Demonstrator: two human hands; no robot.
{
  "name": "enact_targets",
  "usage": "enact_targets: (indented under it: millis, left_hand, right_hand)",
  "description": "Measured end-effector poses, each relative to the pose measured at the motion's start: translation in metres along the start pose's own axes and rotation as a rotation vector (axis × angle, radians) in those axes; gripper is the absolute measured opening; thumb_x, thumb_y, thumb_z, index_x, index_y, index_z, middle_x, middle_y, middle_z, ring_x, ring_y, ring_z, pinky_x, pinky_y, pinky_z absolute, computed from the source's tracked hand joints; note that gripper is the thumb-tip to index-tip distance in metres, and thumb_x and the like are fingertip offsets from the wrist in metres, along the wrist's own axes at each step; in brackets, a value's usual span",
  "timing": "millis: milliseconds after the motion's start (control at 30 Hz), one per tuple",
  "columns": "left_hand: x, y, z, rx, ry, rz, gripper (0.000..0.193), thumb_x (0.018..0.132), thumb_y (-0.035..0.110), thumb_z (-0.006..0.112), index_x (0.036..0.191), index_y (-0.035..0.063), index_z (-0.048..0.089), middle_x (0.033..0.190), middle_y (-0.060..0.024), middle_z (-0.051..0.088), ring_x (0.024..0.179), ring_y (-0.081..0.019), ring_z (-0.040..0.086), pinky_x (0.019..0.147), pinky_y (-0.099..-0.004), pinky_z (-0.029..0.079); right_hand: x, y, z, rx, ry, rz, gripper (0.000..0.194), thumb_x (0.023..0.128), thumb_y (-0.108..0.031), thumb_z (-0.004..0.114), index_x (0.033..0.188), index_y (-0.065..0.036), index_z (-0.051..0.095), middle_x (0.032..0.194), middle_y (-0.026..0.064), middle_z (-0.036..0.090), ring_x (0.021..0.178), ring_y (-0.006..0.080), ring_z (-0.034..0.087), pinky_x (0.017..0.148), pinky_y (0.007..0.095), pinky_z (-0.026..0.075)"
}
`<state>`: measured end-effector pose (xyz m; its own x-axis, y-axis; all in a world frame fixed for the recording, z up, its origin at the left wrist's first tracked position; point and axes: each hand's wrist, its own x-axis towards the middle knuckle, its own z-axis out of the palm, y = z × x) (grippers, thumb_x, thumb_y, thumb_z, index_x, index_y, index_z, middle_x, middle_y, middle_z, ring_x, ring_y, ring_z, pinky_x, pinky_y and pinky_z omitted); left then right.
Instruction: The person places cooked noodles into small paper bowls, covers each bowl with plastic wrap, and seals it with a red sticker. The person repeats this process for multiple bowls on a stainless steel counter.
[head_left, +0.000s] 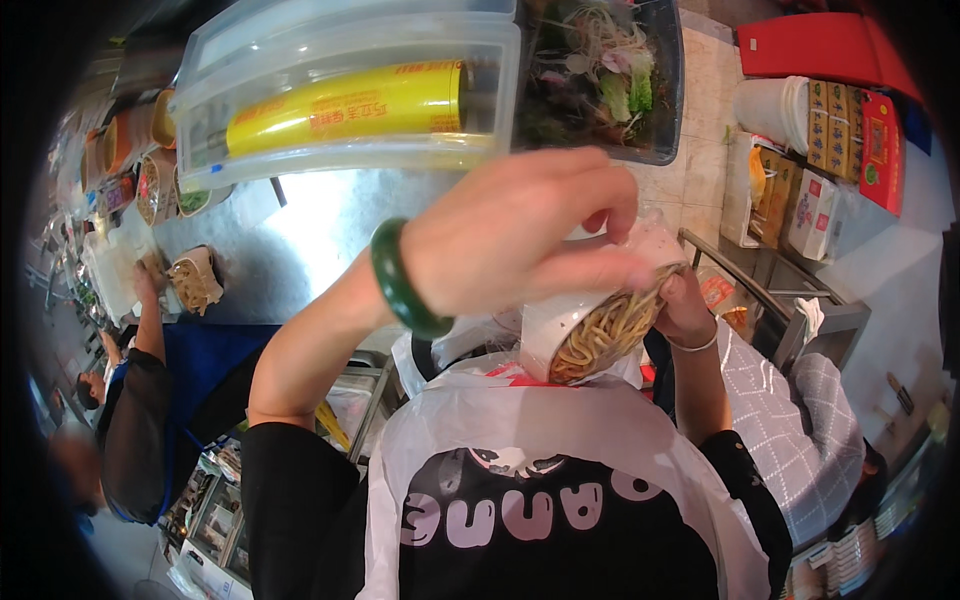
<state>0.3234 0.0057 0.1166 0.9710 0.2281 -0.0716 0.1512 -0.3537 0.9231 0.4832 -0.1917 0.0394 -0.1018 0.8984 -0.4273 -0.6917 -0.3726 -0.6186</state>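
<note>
A white bowl of brown noodles (600, 346), covered in clear film, is tilted up in front of my chest. Its noodle side faces me. My right hand (681, 306), with a thin silver bracelet at the wrist, grips the bowl's right edge. Across the top of the bowl reaches my left hand (525, 225), wearing a green bangle (405, 277). Its fingers are curled and blurred by motion; whether they pinch the film is unclear. A white plastic bag (517, 405) hangs below the bowl, against my black shirt.
A clear plastic box (337, 161) holds a yellow roll of cling film (349, 109). Beside it stands a dark bin (667, 142) of food scraps. On the metal counter (315, 247), a co-worker's hand (148, 281) is near another noodle bowl (196, 281). A person in grey checks (787, 442) is close on the right.
</note>
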Motion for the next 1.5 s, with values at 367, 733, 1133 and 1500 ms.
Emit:
enact_targets:
  millis: [367, 733, 1133, 1500]
  left_hand:
    - [-0.043, 0.012, -0.003, 0.166, 0.144, -0.025, 0.014, 0.083, 0.004, 0.064, 0.088, 0.0029, 0.051, 0.078, -0.0054, 0.052, 0.066, -0.0208, 0.054, 0.060, -0.0283, 0.044]
    - [-0.055, -0.013, -0.004, -0.846, -0.041, -0.473, 0.031, 0.097, 0.033, 0.046, 0.101, 0.0031, 0.051, 0.073, 0.0029, 0.053, 0.064, -0.0024, 0.045, 0.054, -0.0185, 0.034]
    - [-0.077, -0.044, 0.058, -1.440, 0.052, -0.147, 0.018, 0.094, 0.014, 0.054, 0.084, 0.0069, 0.041, 0.069, 0.0013, 0.051, 0.059, -0.0027, 0.045, 0.050, -0.0178, 0.034]
    - [-0.081, -0.043, 0.074, -1.243, 0.333, -0.104, 0.009, 0.094, 0.005, 0.051, 0.103, 0.0024, 0.049, 0.075, -0.0007, 0.057, 0.065, -0.0021, 0.053, 0.055, -0.0178, 0.041]
  right_hand:
    - [0.010, -0.008, 0.019, -0.245, -0.112, 0.063, 0.065, 0.077, -0.032, 0.074, 0.125, 0.002, 0.046, 0.115, 0.0065, 0.058, 0.108, 0.0137, 0.053, 0.094, 0.0291, 0.041]
    - [0.007, -0.007, 0.021, -0.332, -0.164, 0.063, 0.063, 0.074, -0.027, 0.077, 0.123, 0.001, 0.048, 0.113, 0.0046, 0.058, 0.107, 0.0129, 0.052, 0.095, 0.0294, 0.039]
    - [0.004, 0.008, 0.011, -0.315, -0.130, 0.071, 0.071, 0.072, -0.041, 0.077, 0.121, 0.001, 0.048, 0.112, 0.0044, 0.057, 0.106, 0.0134, 0.052, 0.094, 0.0291, 0.039]
    - [0.006, 0.015, 0.013, -0.238, -0.088, 0.113, 0.071, 0.074, -0.041, 0.076, 0.121, 0.002, 0.047, 0.112, 0.0051, 0.058, 0.106, 0.0134, 0.053, 0.093, 0.0285, 0.041]
